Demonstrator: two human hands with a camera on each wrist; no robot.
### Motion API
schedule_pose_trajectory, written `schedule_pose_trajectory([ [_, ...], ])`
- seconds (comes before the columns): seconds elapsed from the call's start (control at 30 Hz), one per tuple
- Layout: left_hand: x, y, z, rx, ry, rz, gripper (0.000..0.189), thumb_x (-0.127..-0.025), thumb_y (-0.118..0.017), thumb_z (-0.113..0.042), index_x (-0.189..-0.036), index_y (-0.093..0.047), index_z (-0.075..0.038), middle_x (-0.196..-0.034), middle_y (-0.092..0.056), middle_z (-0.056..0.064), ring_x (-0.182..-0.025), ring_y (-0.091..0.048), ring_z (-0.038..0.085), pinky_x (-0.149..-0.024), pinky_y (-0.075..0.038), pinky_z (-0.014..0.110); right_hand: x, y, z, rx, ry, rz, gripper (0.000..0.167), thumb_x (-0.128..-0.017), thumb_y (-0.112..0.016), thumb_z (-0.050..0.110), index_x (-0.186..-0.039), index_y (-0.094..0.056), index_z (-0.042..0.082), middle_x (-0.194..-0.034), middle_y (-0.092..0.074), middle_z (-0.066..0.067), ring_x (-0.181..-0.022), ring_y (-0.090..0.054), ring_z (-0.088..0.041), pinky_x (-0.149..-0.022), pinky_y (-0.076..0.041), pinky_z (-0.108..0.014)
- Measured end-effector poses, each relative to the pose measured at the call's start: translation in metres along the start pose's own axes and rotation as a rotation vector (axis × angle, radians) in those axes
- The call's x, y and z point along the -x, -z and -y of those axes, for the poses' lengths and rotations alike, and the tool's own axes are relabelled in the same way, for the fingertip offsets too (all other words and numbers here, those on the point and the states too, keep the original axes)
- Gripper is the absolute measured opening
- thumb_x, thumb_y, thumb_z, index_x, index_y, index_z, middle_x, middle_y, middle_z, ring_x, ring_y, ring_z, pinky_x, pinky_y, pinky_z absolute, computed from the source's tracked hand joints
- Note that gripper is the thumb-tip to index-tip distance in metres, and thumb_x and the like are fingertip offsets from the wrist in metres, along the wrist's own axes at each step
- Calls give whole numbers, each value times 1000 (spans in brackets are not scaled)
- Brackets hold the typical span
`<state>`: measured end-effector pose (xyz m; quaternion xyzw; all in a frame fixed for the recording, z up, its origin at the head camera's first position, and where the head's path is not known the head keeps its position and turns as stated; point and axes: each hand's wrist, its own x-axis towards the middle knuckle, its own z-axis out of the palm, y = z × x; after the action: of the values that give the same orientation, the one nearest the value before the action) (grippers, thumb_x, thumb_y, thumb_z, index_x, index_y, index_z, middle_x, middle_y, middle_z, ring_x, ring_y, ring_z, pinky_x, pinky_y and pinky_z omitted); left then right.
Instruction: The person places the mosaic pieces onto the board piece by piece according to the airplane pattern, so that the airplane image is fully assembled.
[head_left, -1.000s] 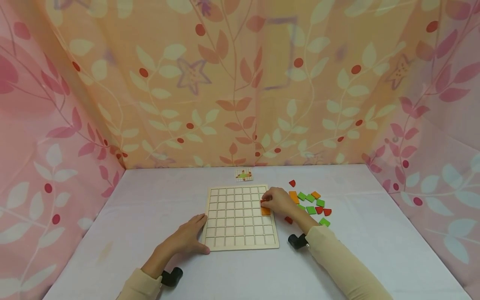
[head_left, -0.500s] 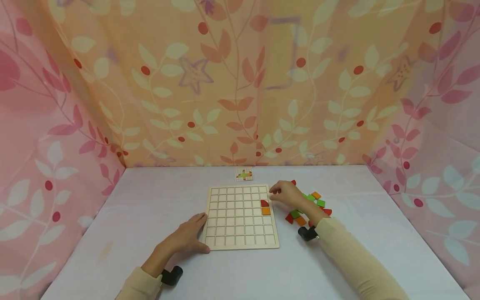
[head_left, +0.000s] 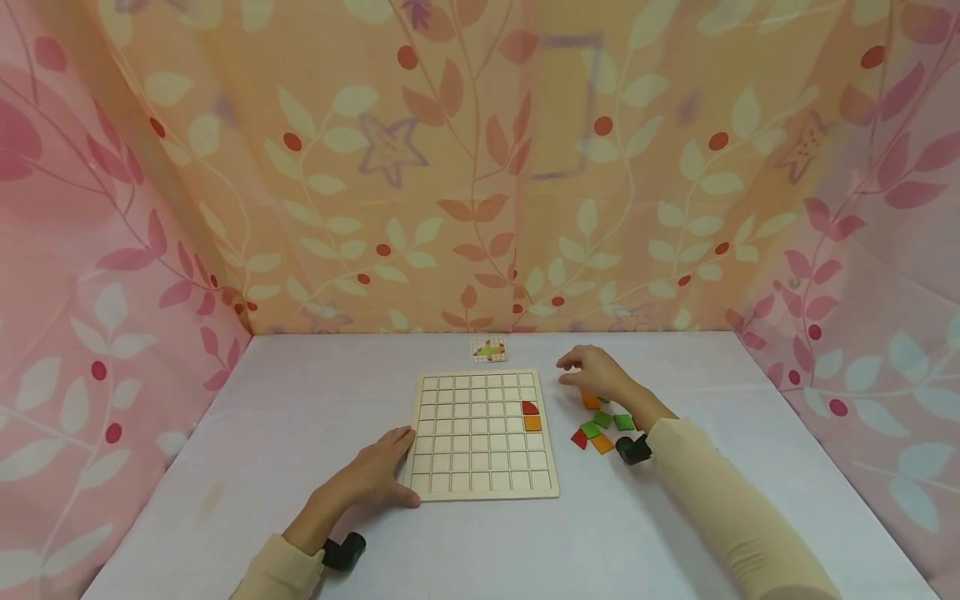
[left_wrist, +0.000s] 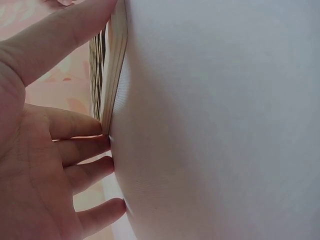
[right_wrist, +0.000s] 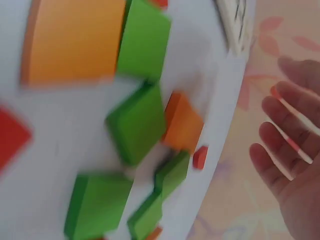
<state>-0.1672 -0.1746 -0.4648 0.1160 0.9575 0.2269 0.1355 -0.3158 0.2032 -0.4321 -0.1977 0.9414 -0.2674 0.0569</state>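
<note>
A pale wooden grid board [head_left: 471, 435] lies flat on the white table. In one of its right-hand column's cells sits a red quarter-round tile [head_left: 530, 407], directly above an orange square tile [head_left: 532, 423]. My left hand [head_left: 375, 472] rests at the board's left edge and lower left corner, thumb and fingers spread; the left wrist view shows its fingertips at the board's side [left_wrist: 116, 70]. Over the loose tiles, to the right of the board, hovers my right hand [head_left: 600, 372] with loosely bent fingers and nothing in them. Below it are green tiles [right_wrist: 137, 125] and an orange rectangular tile [right_wrist: 75, 42].
A small pattern card [head_left: 489, 348] lies behind the board. Several loose tiles, among them a red one [head_left: 579, 438] and an orange one [head_left: 602, 444], are scattered right of the board, partly hidden by the right hand and arm. Floral cloth [head_left: 465, 167] encloses the table's back and sides.
My right hand has let go of the red tile, leaving it on the board, and has moved right and back over the loose tiles. The left hand stays at the board's edge.
</note>
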Motion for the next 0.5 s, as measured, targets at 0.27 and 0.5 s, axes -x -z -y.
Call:
schedule_pose_trajectory([
  [0.27,0,0,-2,19,1,1,105,-65,-90,-32,-147,-36,5,-155,-33,21,-144,-31,40,-113,-30,60,-4,7,-23,29,-31,-6,37,-89,-70,21,-120,-67,2,-118,-65,-17,-110,-55,-34,-98,-48,-51],
  [0.5,0,-1,-2,14,4,-2,105,-64,-90,-32,-147,-36,5,-155,-34,21,-144,-31,40,-113,-31,60,-8,8,-45,29,-44,-5,37,-88,-69,20,-120,-67,1,-120,-64,-19,-111,-54,-37,-101,-46,-53],
])
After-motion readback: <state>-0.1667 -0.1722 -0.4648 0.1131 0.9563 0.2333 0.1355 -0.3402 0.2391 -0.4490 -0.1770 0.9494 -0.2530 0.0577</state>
